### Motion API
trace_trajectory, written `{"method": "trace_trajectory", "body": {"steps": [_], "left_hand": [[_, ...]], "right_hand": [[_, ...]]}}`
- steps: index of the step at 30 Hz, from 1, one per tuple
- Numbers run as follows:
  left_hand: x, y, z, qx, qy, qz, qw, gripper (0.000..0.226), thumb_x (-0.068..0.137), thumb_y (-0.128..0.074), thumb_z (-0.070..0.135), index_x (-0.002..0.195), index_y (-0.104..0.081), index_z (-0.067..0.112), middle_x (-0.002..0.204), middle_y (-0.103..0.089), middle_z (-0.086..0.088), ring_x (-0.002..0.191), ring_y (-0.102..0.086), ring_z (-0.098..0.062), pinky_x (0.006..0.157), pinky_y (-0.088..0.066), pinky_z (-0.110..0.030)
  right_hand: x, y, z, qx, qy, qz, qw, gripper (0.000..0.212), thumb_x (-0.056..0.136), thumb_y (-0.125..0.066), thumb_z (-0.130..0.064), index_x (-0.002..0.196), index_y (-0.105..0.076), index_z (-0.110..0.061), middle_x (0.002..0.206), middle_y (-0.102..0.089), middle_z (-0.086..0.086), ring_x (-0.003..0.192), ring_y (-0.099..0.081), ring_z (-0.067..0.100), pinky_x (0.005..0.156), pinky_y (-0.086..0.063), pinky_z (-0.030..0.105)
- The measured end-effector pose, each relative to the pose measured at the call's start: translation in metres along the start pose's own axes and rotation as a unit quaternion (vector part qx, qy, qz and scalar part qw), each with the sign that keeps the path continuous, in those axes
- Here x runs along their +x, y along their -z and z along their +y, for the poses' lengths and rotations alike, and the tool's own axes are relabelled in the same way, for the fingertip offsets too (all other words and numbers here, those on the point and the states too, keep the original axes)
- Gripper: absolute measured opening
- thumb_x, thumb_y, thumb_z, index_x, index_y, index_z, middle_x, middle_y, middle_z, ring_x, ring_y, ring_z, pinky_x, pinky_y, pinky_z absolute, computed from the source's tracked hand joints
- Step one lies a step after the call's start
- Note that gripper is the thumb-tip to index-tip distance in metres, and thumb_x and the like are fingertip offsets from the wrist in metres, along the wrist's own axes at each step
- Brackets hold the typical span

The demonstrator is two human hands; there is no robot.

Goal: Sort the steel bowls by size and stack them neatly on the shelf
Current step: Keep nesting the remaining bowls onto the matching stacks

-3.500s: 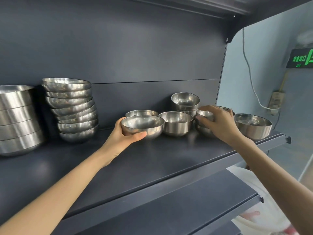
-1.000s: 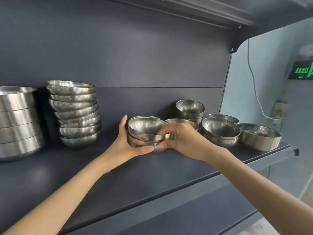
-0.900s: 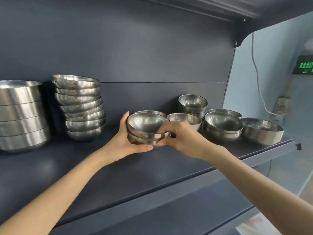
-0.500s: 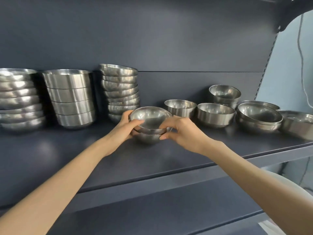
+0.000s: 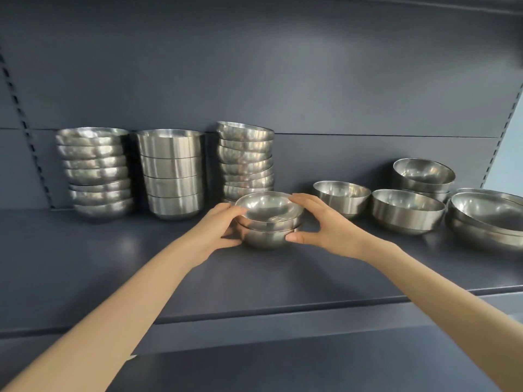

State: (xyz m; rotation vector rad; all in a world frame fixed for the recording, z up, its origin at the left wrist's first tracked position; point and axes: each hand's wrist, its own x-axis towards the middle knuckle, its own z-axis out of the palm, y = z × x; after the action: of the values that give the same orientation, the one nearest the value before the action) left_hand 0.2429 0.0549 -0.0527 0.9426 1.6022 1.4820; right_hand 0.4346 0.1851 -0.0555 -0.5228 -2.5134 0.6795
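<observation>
Left hand: the left hand (image 5: 222, 226) comes in from the lower left on a stretched arm. Its fingers (image 5: 236, 210) curl round the left side of the nested bowls (image 5: 268, 215), thumb low.
Right hand: the right hand (image 5: 325, 222) mirrors it, fingertips on the upper rim and thumb against the lower bowl's side.
Grip: both sets of fingers are closed on the pair.
Task's thing: two small steel bowls, one inside the other, sit between the fingers with the base seemingly on the shelf (image 5: 141, 264).
Nearby: a leaning stack (image 5: 246, 157) stands just behind the left fingers, and a single bowl (image 5: 342, 196) stands apart, beyond the right fingers.
Change: 3.5 s ago the left hand held one bowl alone and the right reached to bowls farther right. A second ago the pair was held beside the single bowls; now it is by the leaning stack.
</observation>
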Motion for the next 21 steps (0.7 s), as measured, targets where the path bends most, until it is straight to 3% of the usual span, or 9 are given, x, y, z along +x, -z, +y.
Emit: {"method": "trace_trajectory", "body": {"steps": [2, 4, 8, 12, 15, 17, 21], "left_hand": [[-0.003, -0.003, 0.004, -0.01, 0.014, -0.001, 1.0, 0.007, 0.096, -0.054, 0.018, 0.096, -0.057, 0.012, 0.076, -0.063, 0.0, 0.07, -0.061, -0.017, 0.084, -0.055, -0.042], [-0.003, -0.006, 0.006, -0.016, 0.018, 0.002, 1.0, 0.009, 0.096, -0.053, 0.015, 0.088, -0.056, 0.012, 0.075, -0.06, -0.001, 0.066, -0.06, -0.017, 0.08, -0.056, -0.043], [0.004, -0.011, 0.005, -0.04, 0.022, -0.002, 0.999, 0.012, 0.095, -0.055, 0.01, 0.083, -0.056, 0.009, 0.074, -0.06, -0.004, 0.061, -0.06, -0.018, 0.075, -0.057, -0.043], [0.012, -0.02, 0.006, -0.058, 0.03, -0.008, 0.998, 0.012, 0.094, -0.054, 0.009, 0.082, -0.057, 0.007, 0.073, -0.062, -0.007, 0.065, -0.06, -0.024, 0.071, -0.056, -0.043], [0.018, -0.032, 0.009, -0.071, 0.033, -0.006, 0.997, 0.011, 0.094, -0.052, 0.007, 0.086, -0.059, 0.004, 0.078, -0.061, -0.009, 0.067, -0.06, -0.026, 0.073, -0.056, -0.044], [0.022, -0.042, 0.009, -0.077, 0.035, 0.001, 0.996, 0.008, 0.094, -0.052, 0.007, 0.094, -0.06, 0.004, 0.08, -0.06, -0.01, 0.068, -0.06, -0.025, 0.073, -0.056, -0.044], [0.032, -0.057, 0.008, -0.093, 0.038, 0.013, 0.995, 0.007, 0.094, -0.053, 0.006, 0.096, -0.059, 0.003, 0.081, -0.059, -0.01, 0.069, -0.059, -0.024, 0.074, -0.056, -0.045]], "right_hand": [[0.003, 0.004, 0.002, 0.005, -0.001, -0.003, 1.0, 0.073, 0.076, -0.076, -0.037, 0.135, -0.034, -0.043, 0.136, -0.034, -0.022, 0.119, -0.033, -0.019, 0.093, -0.019, -0.008], [0.005, 0.008, 0.005, 0.008, -0.006, -0.006, 1.0, 0.073, 0.076, -0.077, -0.035, 0.134, -0.033, -0.044, 0.13, -0.036, -0.026, 0.112, -0.034, -0.024, 0.089, -0.02, -0.009], [0.01, 0.025, 0.015, -0.025, -0.035, -0.05, 0.998, 0.088, 0.077, -0.075, -0.041, 0.149, -0.024, -0.032, 0.136, -0.03, -0.024, 0.122, -0.026, -0.012, 0.093, -0.022, 0.002], [0.019, 0.056, 0.031, -0.121, -0.058, -0.007, 0.991, 0.067, 0.085, -0.064, -0.047, 0.144, -0.039, -0.027, 0.144, -0.039, -0.011, 0.126, -0.038, 0.002, 0.093, -0.021, 0.008], [0.025, 0.072, 0.051, -0.183, -0.102, -0.012, 0.978, 0.057, 0.086, -0.065, -0.044, 0.137, -0.048, -0.026, 0.137, -0.047, -0.004, 0.109, -0.048, 0.013, 0.099, -0.033, 0.025], [0.028, 0.078, 0.064, -0.25, -0.12, -0.031, 0.96, 0.048, 0.087, -0.066, -0.04, 0.131, -0.054, -0.025, 0.133, -0.052, -0.004, 0.114, -0.051, 0.018, 0.101, -0.033, 0.032], [0.034, 0.082, 0.076, -0.334, -0.122, -0.017, 0.935, 0.027, 0.092, -0.059, -0.036, 0.11, -0.062, -0.017, 0.109, -0.063, -0.002, 0.106, -0.054, 0.021, 0.08, -0.028, 0.027]]}}
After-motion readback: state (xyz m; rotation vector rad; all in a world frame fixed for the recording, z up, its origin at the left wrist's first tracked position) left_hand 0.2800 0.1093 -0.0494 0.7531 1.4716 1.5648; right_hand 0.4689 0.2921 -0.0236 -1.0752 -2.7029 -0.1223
